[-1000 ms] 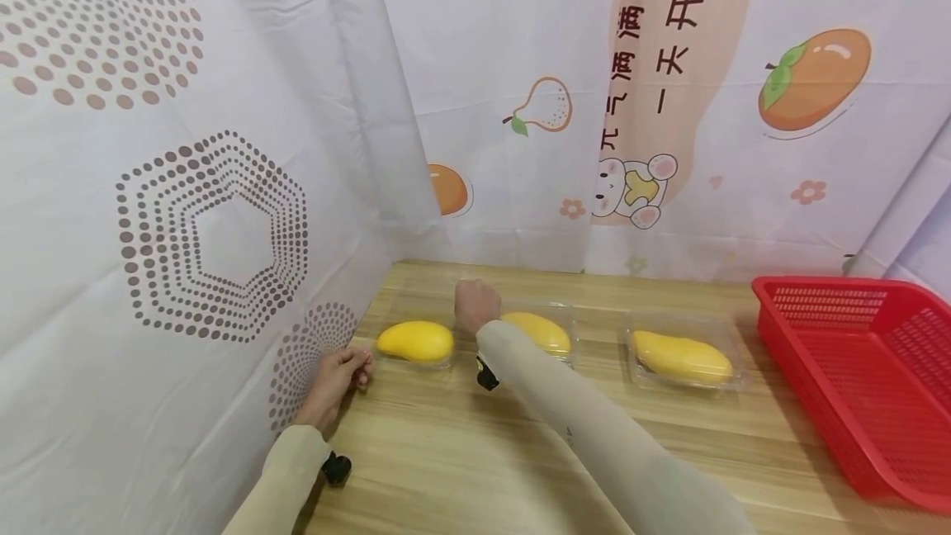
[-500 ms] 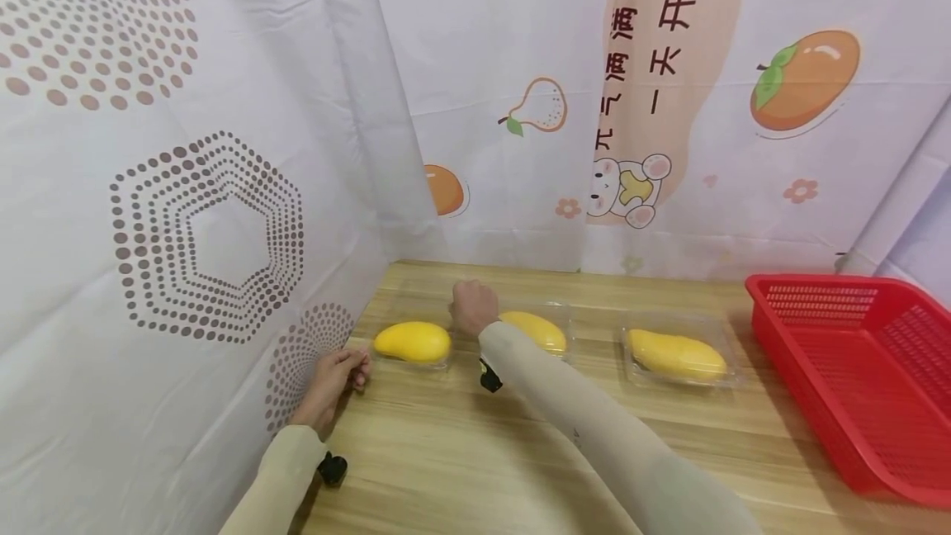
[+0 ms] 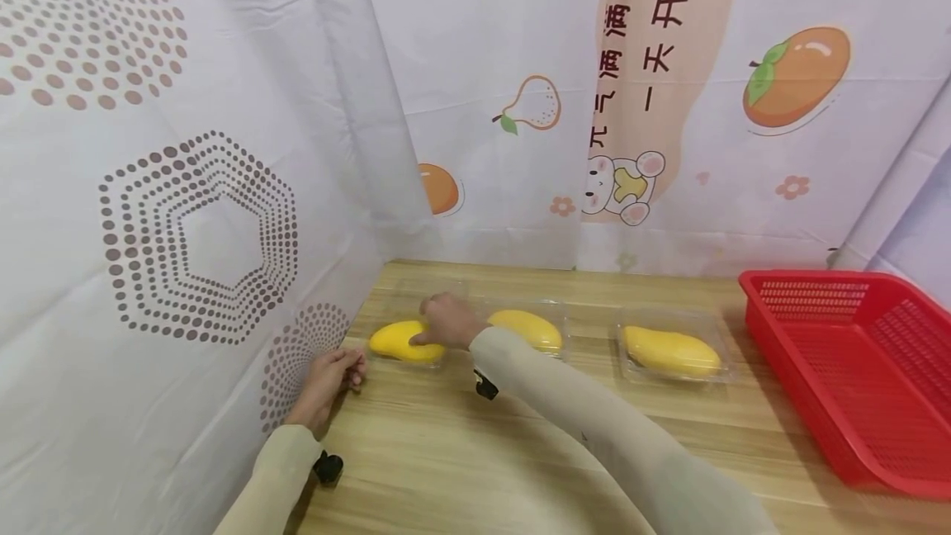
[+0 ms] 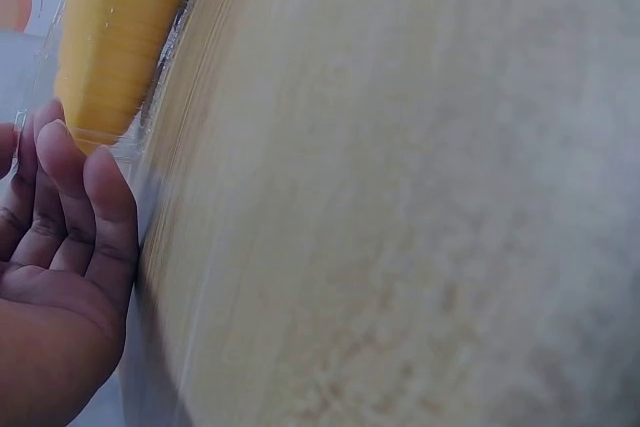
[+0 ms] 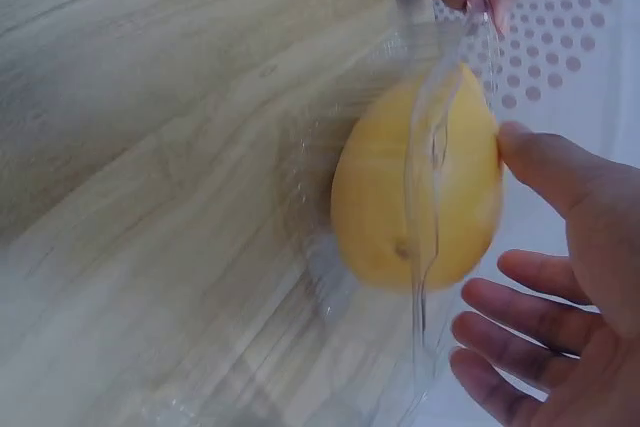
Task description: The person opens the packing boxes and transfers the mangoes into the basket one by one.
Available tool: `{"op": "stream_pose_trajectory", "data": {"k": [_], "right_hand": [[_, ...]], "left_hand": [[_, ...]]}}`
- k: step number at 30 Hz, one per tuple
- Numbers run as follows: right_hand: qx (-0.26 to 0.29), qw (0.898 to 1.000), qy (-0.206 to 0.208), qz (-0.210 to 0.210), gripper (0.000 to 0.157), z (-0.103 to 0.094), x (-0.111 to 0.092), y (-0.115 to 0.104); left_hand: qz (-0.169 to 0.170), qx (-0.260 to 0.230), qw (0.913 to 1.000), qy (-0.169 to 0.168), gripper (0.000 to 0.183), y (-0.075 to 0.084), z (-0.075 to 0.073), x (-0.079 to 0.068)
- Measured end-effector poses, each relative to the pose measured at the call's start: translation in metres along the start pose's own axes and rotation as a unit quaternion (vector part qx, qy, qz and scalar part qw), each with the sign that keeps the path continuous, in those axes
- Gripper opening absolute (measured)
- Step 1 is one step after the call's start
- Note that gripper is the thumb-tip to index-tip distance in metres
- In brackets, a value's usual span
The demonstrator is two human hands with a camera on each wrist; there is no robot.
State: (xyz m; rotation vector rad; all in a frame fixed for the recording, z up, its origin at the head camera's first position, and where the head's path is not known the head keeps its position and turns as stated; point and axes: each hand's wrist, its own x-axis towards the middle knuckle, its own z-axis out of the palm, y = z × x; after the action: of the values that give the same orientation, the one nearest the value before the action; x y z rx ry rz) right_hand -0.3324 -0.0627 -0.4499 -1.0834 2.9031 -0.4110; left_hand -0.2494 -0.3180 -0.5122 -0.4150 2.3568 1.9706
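A yellow mango [image 3: 394, 340] lies in a clear plastic box [image 5: 330, 297] at the left end of the table, and the box's clear lid [image 3: 416, 287] stands up behind it. My left hand [image 3: 327, 382] pinches the box's left end, its fingertips at the plastic edge in the left wrist view. Over the same box is my right hand [image 3: 449, 322]. Its thumb [image 5: 545, 162] touches the mango's side in the right wrist view, while the other fingers [image 5: 520, 317] are loosely extended beside the plastic.
Two more mangoes in clear boxes, a middle mango [image 3: 529, 329] and a right mango [image 3: 672, 352], stand along the wooden table [image 3: 446, 452]. A red plastic basket [image 3: 810, 403] is at the right. Patterned curtains [image 3: 475, 147] border the back and left.
My right hand has moved left, from a curled pose between the left and middle boxes to the left mango, and its fingers have spread. My left hand stays at the box's left end.
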Motion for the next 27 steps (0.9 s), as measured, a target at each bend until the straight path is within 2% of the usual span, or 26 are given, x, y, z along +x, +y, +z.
{"op": "stream_pose_trajectory", "data": {"k": [4, 17, 27], "right_hand": [[-0.020, 0.999, -0.019, -0.015, 0.046, 0.000, -0.003, -0.008], [0.023, 0.997, -0.067, 0.024, 0.044, 0.004, 0.000, -0.012], [0.026, 0.995, -0.083, 0.041, 0.041, 0.006, 0.003, -0.015]], "left_hand": [[-0.004, 0.002, 1.0000, 0.003, 0.031, 0.000, 0.001, 0.001], [-0.005, 0.001, 1.0000, 0.004, 0.030, 0.000, 0.002, 0.000], [0.000, -0.003, 1.0000, -0.001, 0.031, 0.000, 0.000, 0.001]]}}
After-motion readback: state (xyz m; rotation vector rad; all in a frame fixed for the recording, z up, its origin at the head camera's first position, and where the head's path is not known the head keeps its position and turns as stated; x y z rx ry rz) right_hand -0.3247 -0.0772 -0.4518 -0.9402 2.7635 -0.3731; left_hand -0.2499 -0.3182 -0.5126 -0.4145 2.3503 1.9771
